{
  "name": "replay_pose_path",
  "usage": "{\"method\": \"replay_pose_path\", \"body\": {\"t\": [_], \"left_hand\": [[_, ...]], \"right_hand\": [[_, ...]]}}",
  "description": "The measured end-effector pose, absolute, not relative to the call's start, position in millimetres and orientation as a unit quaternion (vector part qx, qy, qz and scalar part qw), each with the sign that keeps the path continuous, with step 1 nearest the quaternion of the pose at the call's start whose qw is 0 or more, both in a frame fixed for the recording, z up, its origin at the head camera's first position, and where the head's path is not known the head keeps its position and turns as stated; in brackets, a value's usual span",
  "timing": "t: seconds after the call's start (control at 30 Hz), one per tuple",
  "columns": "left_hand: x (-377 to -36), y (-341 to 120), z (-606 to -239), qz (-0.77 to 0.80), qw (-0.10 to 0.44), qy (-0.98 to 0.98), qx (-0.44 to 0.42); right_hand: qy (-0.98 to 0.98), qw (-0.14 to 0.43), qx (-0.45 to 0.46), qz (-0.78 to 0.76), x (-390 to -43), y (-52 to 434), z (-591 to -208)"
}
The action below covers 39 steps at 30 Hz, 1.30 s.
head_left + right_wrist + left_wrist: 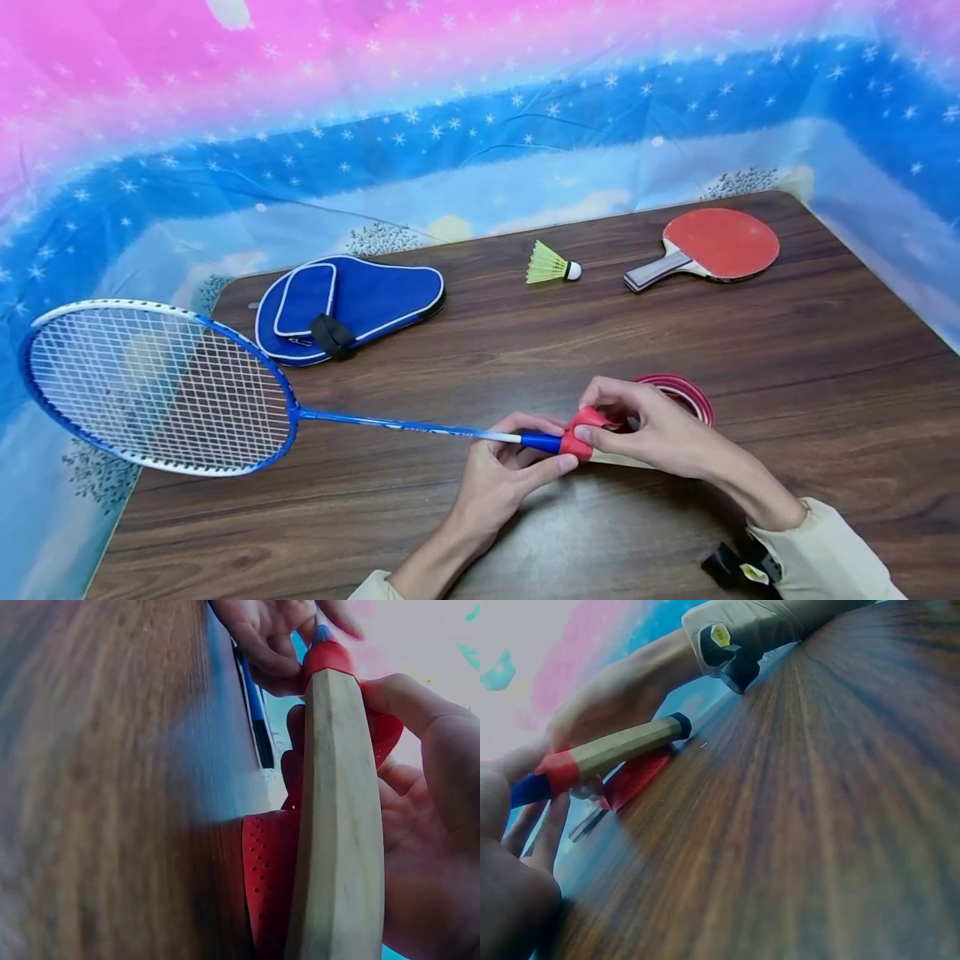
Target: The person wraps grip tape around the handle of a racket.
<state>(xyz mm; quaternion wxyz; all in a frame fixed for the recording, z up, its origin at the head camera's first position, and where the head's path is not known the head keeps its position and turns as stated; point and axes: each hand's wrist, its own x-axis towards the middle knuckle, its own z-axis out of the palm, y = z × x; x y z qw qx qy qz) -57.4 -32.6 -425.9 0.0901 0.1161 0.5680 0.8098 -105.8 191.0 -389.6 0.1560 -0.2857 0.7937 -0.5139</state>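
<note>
A blue and white badminton racket (420, 428) is held over the table, its strung head to the left. My left hand (495, 487) grips it around the blue cone, thumb by the lower end of the red band. That band is perforated red grip tape (270, 877), wrapped around the top of the handle. The rest of the wooden handle (337, 810) is bare, with a black end cap in the left wrist view. My right hand (660, 425) pinches the tape beside the wrap. Behind this hand, the tape's loose length lies in a coil (693, 392).
At the back of the wooden table (810, 333) lie a blue paddle case (390, 292), a yellow shuttlecock (549, 265) and a red table tennis paddle (723, 242). A patterned cloth (480, 125) hangs behind the table. A black strap piece (723, 567) sits by my right cuff.
</note>
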Motion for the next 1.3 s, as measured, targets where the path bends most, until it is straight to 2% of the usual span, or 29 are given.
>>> {"method": "replay_pose_path", "body": {"t": [0.13,0.27,0.53,0.7,0.83,0.97,1.17,1.3], "left_hand": [[-57,-34,-426,0.805,0.086,0.576,0.11],[-55,-36,-426,0.804,0.1,0.575,0.113],[-51,-40,-423,0.806,0.128,0.555,0.159],[-47,-41,-422,0.813,0.127,0.535,0.194],[-45,-43,-421,0.816,0.122,0.531,0.195],[-46,-46,-420,0.815,0.134,0.541,0.16],[-48,-49,-419,0.808,0.165,0.553,0.121],[-50,-49,-421,0.807,0.16,0.555,0.123]], "right_hand": [[0.79,0.161,-0.289,-0.516,-105,189,-387],[0.781,0.189,-0.297,-0.515,-105,192,-383],[0.769,0.221,-0.346,-0.49,-105,196,-382],[0.758,0.215,-0.367,-0.495,-104,196,-385],[0.746,0.226,-0.354,-0.517,-102,194,-389],[0.731,0.245,-0.313,-0.555,-100,191,-391],[0.743,0.211,-0.276,-0.572,-96,186,-394],[0.746,0.193,-0.283,-0.571,-95,181,-395]]}}
